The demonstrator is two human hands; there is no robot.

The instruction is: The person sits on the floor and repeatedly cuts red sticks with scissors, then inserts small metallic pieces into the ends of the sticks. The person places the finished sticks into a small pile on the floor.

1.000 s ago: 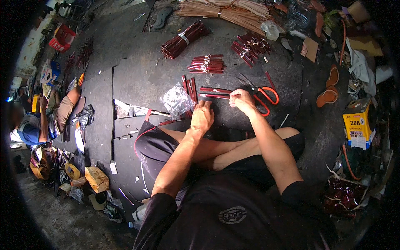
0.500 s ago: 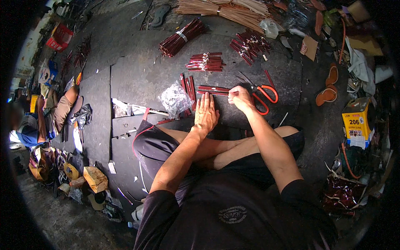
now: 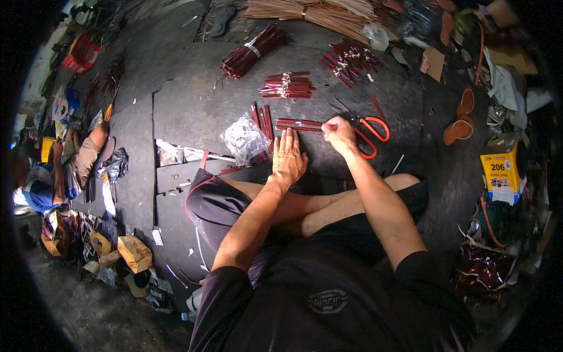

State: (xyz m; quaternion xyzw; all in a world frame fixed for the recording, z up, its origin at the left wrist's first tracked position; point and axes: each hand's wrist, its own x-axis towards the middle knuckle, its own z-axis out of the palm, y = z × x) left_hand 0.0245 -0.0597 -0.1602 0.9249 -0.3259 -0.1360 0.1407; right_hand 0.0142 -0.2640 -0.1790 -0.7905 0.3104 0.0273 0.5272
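Note:
Two narrow, glossy dark red strips (image 3: pixel 300 125) lie side by side on the dark floor board in front of me. My left hand (image 3: pixel 288 159) rests flat and open, its fingertips pressing on the left part of the nearer strip. At the strips' right end my right hand (image 3: pixel 341 136) is closed, thumb and fingers pinched on the end of a strip; its fingers hide that end. Orange-handled scissors (image 3: pixel 375 130) lie just right of this hand, blades apart. More red strips (image 3: pixel 264 121) and a crumpled clear plastic bag (image 3: pixel 244 139) lie left of my left hand.
Farther off are a pile of red strips with shiny pieces (image 3: pixel 287 85), another such pile (image 3: pixel 352 61), a tied red bundle (image 3: pixel 255 51) and tan sticks (image 3: pixel 311 14). Sandals (image 3: pixel 460 129) and a yellow can (image 3: pixel 501 170) stand right. Another person (image 3: pixel 53 170) sits at left.
The view has shifted slightly. Both hands keep nearly the same pose and place at the strips.

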